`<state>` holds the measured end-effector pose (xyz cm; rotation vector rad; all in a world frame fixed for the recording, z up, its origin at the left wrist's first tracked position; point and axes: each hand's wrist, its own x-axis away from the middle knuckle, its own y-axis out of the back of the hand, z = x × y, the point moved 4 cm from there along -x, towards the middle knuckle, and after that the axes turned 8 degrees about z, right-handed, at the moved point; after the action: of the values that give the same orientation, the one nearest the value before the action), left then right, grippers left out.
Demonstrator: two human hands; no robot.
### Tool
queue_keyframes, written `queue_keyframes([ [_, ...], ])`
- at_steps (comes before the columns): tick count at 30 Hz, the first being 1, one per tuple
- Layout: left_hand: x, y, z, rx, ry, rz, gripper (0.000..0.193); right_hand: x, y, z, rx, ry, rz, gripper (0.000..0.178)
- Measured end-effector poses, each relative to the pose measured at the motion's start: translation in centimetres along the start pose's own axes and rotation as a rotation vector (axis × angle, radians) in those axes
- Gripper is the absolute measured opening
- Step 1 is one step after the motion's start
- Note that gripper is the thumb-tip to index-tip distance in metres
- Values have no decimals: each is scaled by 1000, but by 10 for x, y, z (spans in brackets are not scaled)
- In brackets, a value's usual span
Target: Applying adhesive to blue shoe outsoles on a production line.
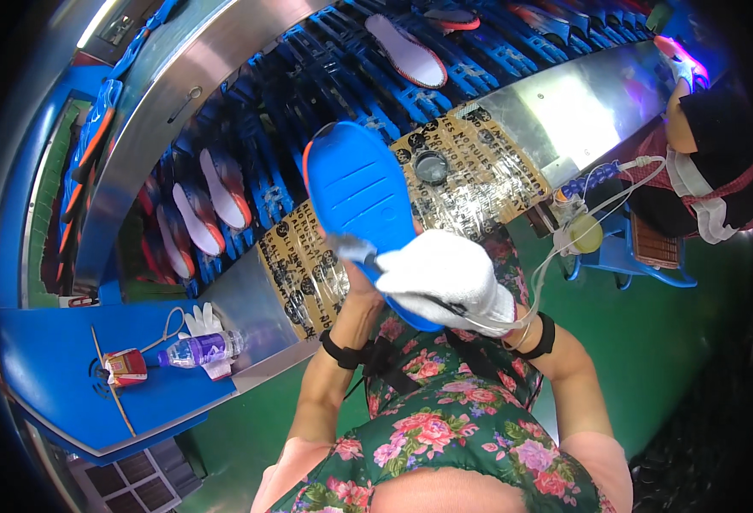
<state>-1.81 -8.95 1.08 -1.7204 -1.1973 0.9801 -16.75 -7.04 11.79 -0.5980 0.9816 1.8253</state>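
Note:
A blue shoe sole with short grooves and an orange-red edge on its left side is held up in front of me. My left hand is bare and closed around it from below, with most of its fingers hidden behind the sole. Over the sole's lower part lies my right hand, in a white glove. It is closed on a brush with a dark grey tip, which touches or hovers close over the blue face. A thin clear tube runs up from the right hand toward the right.
Beyond a metal ledge with a taped cardboard sheet and a small round dish run blue racks holding shoes. A bottle, a glove and a red box lie left. Another person's arm is at right.

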Motion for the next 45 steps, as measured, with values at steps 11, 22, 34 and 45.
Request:
queue_keyframes([
  [11, -14, 3, -8, 180, 177, 225, 123, 6, -7, 6, -9, -21, 85, 29],
  [22, -21, 12, -22, 71, 103, 118, 119, 12, -6, -1, -162, -108, 22, 23],
  [34, -31, 12, -28, 103, 63, 228, 123, 30, -9, -19, -600, -485, -177, 16],
  [45, -37, 16, -41, 17, 107, 189, 115, 34, -2, -23, -400, -381, -120, 15],
])
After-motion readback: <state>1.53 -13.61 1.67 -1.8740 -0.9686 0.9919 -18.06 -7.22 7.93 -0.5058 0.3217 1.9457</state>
